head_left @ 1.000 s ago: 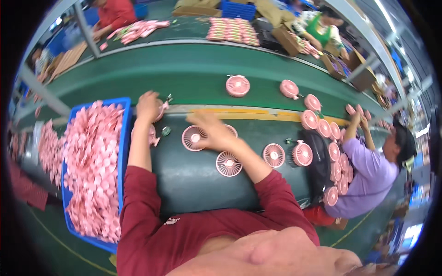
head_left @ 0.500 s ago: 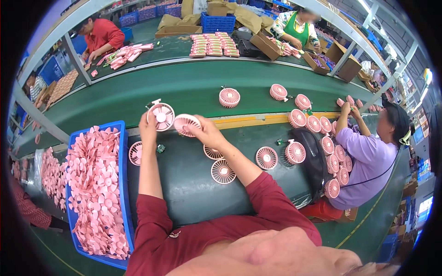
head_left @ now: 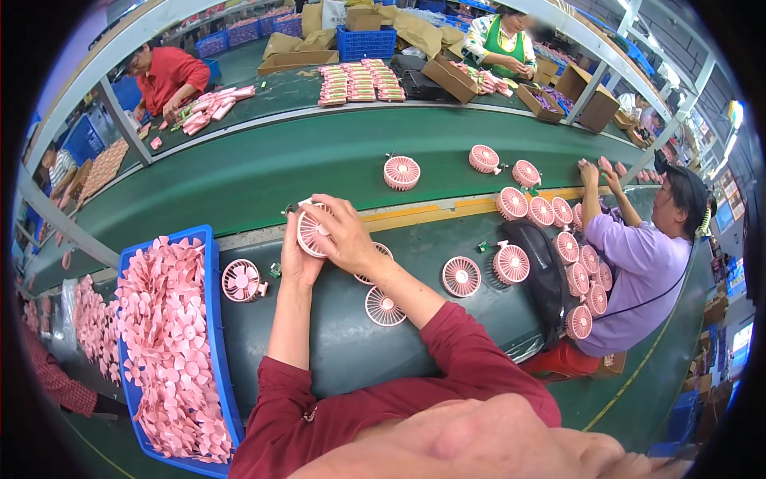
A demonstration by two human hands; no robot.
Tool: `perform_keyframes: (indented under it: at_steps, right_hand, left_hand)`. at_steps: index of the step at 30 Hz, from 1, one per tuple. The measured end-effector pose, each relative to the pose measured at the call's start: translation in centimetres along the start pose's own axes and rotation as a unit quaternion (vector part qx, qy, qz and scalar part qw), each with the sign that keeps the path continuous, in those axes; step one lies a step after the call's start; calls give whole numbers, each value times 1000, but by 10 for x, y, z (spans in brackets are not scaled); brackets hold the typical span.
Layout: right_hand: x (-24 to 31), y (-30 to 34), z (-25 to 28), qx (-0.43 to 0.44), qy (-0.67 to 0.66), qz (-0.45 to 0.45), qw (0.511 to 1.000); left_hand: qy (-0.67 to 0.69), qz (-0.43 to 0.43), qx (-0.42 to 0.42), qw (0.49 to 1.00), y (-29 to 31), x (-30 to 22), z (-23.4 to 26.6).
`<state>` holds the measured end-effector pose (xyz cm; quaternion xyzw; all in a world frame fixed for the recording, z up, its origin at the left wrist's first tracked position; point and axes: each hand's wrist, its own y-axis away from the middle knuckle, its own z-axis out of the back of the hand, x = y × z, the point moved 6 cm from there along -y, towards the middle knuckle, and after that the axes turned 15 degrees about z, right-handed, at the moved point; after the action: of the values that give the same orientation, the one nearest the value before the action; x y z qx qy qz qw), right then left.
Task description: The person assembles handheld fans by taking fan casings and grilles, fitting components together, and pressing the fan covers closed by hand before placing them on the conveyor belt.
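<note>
The pink fan (head_left: 305,224), left of frame centre, now meets its grille (head_left: 308,239), apart a moment ago: my left hand (head_left: 297,265) cradles it, my right hand (head_left: 351,241) clasps the grille, so both sit together. Leftward, a blue tub (head_left: 215,319).

A black bag (head_left: 542,275); a blue crate (head_left: 365,45) beyond the green belt (head_left: 303,164); a person in purple (head_left: 638,259) at right
</note>
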<state>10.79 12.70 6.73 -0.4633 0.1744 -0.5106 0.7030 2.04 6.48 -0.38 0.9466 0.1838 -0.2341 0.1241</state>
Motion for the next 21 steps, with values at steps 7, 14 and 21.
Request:
perform_keyframes:
  at_steps: [7, 14, 21]
  right_hand:
    - [-13, 22, -30, -9, -160, -81, 984]
    - [-6, 19, -40, -90, -401, -192, 891]
    - [-38, 23, -56, -33, -382, -282, 879]
  left_hand:
    - [-182, -222, -104, 952, 20, -7, -21]
    - [-438, -411, -169, 781, 42, -5, -43]
    - [-471, -315, -182, 804, 30, -24, -14]
